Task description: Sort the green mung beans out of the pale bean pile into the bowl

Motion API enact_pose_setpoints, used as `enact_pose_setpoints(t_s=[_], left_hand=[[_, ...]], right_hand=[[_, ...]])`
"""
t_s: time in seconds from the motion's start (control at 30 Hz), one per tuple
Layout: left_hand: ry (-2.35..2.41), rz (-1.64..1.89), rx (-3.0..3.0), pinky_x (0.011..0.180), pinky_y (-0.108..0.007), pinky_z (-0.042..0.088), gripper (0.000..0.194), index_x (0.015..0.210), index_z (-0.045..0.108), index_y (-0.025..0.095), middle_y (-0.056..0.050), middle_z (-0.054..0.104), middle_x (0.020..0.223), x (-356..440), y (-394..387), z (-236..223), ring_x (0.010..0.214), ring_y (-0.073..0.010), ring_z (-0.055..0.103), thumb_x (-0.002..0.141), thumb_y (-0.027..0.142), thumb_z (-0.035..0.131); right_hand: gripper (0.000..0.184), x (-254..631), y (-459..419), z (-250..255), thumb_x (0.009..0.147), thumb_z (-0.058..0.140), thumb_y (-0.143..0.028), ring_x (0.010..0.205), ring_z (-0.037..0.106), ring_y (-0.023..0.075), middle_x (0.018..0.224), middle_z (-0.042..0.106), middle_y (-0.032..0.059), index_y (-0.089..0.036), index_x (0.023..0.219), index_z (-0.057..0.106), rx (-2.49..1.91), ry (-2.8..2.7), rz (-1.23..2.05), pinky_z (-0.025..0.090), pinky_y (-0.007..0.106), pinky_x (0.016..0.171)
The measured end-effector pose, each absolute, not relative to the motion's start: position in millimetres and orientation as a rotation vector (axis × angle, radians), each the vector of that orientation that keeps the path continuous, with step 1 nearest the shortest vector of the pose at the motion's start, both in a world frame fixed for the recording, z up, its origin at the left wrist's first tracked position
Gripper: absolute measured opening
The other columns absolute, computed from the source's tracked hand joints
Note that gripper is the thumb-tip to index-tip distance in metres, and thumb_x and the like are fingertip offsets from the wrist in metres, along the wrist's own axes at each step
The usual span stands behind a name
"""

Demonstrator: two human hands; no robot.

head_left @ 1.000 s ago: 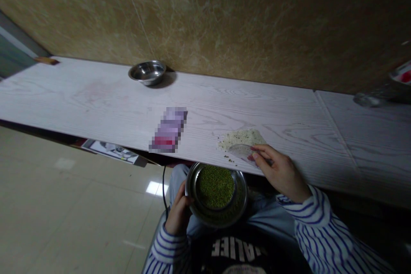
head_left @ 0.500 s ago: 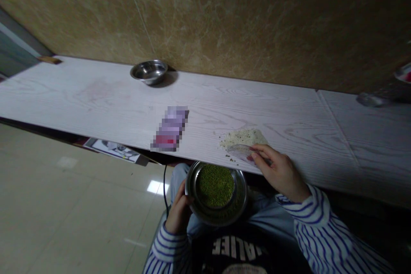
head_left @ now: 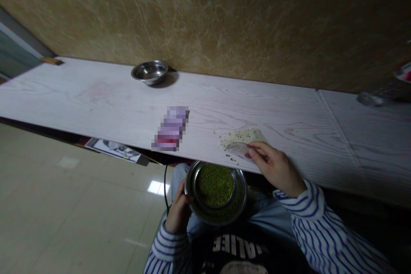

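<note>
My left hand (head_left: 180, 212) grips the left rim of a metal bowl (head_left: 242, 205), which rests over my lap below the table edge. Green beans (head_left: 215, 185), like mung beans, cover its bottom. Between the thumb and fingers of my right hand (head_left: 278, 167) is a thin, clear, curved plastic piece (head_left: 237, 149). It stands at the near side of a pile of white grains (head_left: 245, 135), like rice, with darker beans scattered through it. A few loose green beans (head_left: 231, 159) lie between the pile and the table's front edge.
On the white wood-grain table (head_left: 105, 107), a small metal bowl (head_left: 150, 72) stands by the wall. A pixelated purple flat item (head_left: 171, 128) lies left of the pile. A clear container (head_left: 372, 99) is at the far right. Papers (head_left: 112, 149) stick out under the table.
My right hand has shifted slightly left with the plastic piece, along the near side of the pile. The bowl and my left hand have barely moved.
</note>
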State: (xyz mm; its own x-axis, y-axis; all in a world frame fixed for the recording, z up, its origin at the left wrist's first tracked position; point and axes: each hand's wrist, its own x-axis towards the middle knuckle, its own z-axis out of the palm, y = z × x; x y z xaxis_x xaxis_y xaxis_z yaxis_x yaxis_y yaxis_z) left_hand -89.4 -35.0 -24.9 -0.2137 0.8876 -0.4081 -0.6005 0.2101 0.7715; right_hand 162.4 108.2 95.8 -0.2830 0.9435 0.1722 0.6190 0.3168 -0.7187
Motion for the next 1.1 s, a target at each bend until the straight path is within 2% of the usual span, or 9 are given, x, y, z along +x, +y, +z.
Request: enact_pose_setpoints(t_s=[0.2, 0.43, 0.57, 0.7, 0.8, 0.9, 0.97, 1.1], left_hand=[[1.144, 1.437, 0.317, 0.109, -0.05, 0.043, 0.059, 0.124, 0.073, 0.028, -0.006, 0.073, 0.131, -89.9, -32.2, -17.2, 0.135, -0.0406, 0.052, 0.065, 0.026, 0.073], [1.124, 1.452, 0.322, 0.106, -0.049, 0.043, 0.057, 0.123, 0.073, 0.028, -0.006, 0.072, 0.129, -87.7, -29.7, -13.6, 0.133, -0.0404, 0.052, 0.066, 0.029, 0.074], [1.118, 1.399, 0.323, 0.089, -0.046, 0.052, 0.056, 0.123, 0.072, 0.028, -0.006, 0.075, 0.117, -80.5, -27.7, -13.9, 0.117, -0.0372, 0.062, 0.067, 0.028, 0.071], [1.138, 1.397, 0.288, 0.073, -0.039, 0.052, 0.055, 0.125, 0.07, 0.031, -0.004, 0.074, 0.117, -68.1, -24.8, -11.4, 0.109, -0.0342, 0.064, 0.07, 0.027, 0.068], [1.134, 1.381, 0.304, 0.076, -0.042, 0.052, 0.057, 0.127, 0.068, 0.033, -0.004, 0.073, 0.118, -61.3, -23.7, -7.7, 0.11, -0.0364, 0.063, 0.07, 0.028, 0.067], [1.13, 1.399, 0.325, 0.09, -0.046, 0.05, 0.057, 0.126, 0.069, 0.034, -0.003, 0.073, 0.12, -59.0, -23.9, -2.6, 0.119, -0.0364, 0.059, 0.069, 0.029, 0.066], [1.14, 1.419, 0.325, 0.094, -0.046, 0.049, 0.057, 0.125, 0.07, 0.034, -0.003, 0.072, 0.122, -59.4, -24.8, -0.1, 0.121, -0.0364, 0.058, 0.068, 0.028, 0.067], [1.196, 1.411, 0.344, 0.079, -0.047, 0.054, 0.057, 0.126, 0.07, 0.031, -0.006, 0.073, 0.119, -63.4, -27.1, -0.6, 0.11, -0.0395, 0.063, 0.069, 0.03, 0.067]], right_hand=[[0.022, 162.6, 110.7, 94.6, 0.095, 0.055, -0.031, 0.085, 0.079, 0.0233, 0.094, 0.082, 0.0073, -0.023, 0.108, 0.071, -1.363, -2.044, 0.738, 0.063, 0.033, 0.073], [0.021, 159.8, 111.1, 99.1, 0.095, 0.056, -0.029, 0.088, 0.078, 0.023, 0.095, 0.082, 0.006, -0.024, 0.106, 0.073, -1.329, -2.093, 0.715, 0.061, 0.033, 0.075], [0.022, 163.8, 106.8, 100.4, 0.095, 0.055, -0.029, 0.083, 0.078, 0.0218, 0.09, 0.082, 0.0061, -0.022, 0.107, 0.072, -1.382, -2.025, 0.733, 0.06, 0.031, 0.07], [0.023, 161.3, 97.6, 97.9, 0.094, 0.054, -0.03, 0.079, 0.078, 0.0218, 0.088, 0.082, 0.0076, -0.02, 0.108, 0.07, -1.413, -1.982, 0.736, 0.06, 0.031, 0.069], [0.023, 155.1, 91.2, 96.8, 0.094, 0.053, -0.031, 0.081, 0.079, 0.0221, 0.089, 0.082, 0.0078, -0.021, 0.108, 0.07, -1.381, -1.995, 0.763, 0.061, 0.033, 0.072], [0.024, 151.1, 91.1, 95.8, 0.094, 0.052, -0.031, 0.083, 0.079, 0.0224, 0.089, 0.082, 0.008, -0.021, 0.108, 0.069, -1.368, -1.979, 0.782, 0.061, 0.034, 0.073], [0.023, 149.2, 93.9, 95.0, 0.094, 0.053, -0.03, 0.083, 0.079, 0.0225, 0.089, 0.082, 0.0081, -0.021, 0.108, 0.069, -1.373, -1.967, 0.78, 0.061, 0.034, 0.073], [0.022, 142.8, 97.7, 96.0, 0.093, 0.054, -0.027, 0.082, 0.078, 0.022, 0.088, 0.082, 0.0064, -0.022, 0.108, 0.069, -1.334, -2.016, 0.816, 0.061, 0.035, 0.074]])
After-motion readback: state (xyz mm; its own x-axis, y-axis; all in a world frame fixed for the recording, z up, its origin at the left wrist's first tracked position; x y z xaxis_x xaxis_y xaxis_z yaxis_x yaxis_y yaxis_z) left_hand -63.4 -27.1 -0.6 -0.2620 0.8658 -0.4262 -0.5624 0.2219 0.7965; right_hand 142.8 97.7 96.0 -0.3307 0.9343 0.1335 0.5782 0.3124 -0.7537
